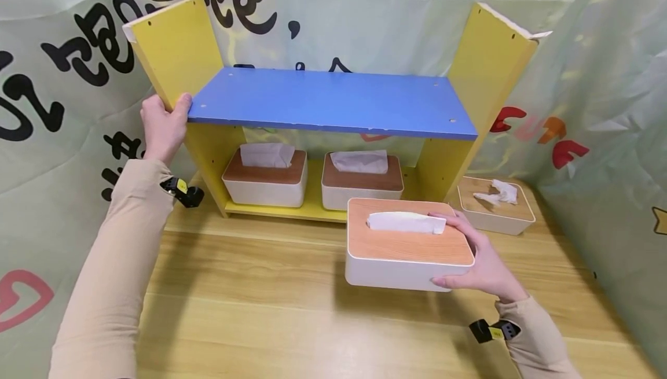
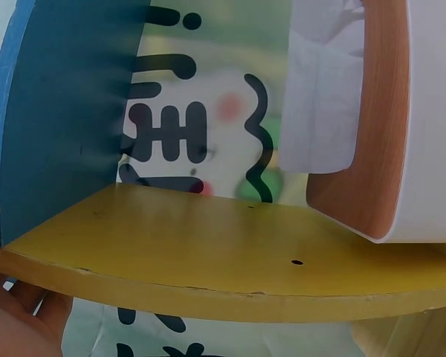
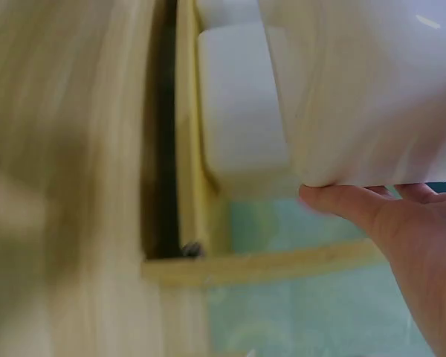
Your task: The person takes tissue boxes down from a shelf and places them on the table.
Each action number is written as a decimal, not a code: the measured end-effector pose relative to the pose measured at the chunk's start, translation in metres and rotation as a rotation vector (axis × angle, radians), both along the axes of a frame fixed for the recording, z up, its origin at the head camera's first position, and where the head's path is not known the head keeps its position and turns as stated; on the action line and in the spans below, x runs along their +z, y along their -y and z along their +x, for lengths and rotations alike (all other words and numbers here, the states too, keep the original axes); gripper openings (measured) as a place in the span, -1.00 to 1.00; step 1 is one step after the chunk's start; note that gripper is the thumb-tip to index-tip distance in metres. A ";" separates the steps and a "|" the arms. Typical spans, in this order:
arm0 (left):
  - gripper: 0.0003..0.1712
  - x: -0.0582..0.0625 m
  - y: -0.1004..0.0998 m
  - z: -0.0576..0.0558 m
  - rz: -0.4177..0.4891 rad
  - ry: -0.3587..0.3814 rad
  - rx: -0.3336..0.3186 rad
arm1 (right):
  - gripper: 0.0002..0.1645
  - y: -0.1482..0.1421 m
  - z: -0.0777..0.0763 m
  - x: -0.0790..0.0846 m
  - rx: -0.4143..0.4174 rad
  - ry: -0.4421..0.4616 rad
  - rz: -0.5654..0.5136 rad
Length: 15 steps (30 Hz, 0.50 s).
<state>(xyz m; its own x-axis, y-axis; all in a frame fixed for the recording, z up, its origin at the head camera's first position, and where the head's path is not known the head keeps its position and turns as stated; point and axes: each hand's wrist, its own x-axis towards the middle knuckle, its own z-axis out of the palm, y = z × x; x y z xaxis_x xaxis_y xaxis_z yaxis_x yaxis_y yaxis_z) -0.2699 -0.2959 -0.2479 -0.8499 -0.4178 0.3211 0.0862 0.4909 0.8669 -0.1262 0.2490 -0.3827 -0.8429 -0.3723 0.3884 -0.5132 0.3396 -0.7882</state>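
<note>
My right hand (image 1: 484, 260) grips the right end of a white tissue box (image 1: 396, 273) with a wood-look lid, thumb on the front wall and fingers at the far side. The box hangs above the table, in front of a yellow shelf unit (image 1: 453, 162) with a blue board (image 1: 333, 101). My left hand (image 1: 164, 127) holds the unit's left side panel (image 1: 177, 49) at the front corner of the blue board. On the lower shelf stand two more tissue boxes, a left one (image 1: 266, 188) and a middle one (image 1: 362, 195), with tissue sticking out of both.
Outside the unit, at its right, another tissue box (image 1: 497, 220) with crumpled tissue sits on the wooden table (image 1: 250, 309). A printed cloth backdrop (image 1: 333, 26) with black lettering hangs behind and along both sides.
</note>
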 end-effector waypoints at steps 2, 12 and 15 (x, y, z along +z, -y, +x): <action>-0.59 0.000 0.000 0.000 -0.004 -0.006 0.005 | 0.22 -0.005 0.001 -0.006 -0.017 0.004 0.016; -0.59 0.000 0.000 -0.001 -0.006 -0.007 0.003 | 0.19 -0.023 0.006 -0.033 -0.106 0.064 0.078; -0.59 0.000 0.000 0.000 -0.010 -0.009 0.007 | 0.19 -0.026 0.006 -0.036 -0.119 0.063 0.088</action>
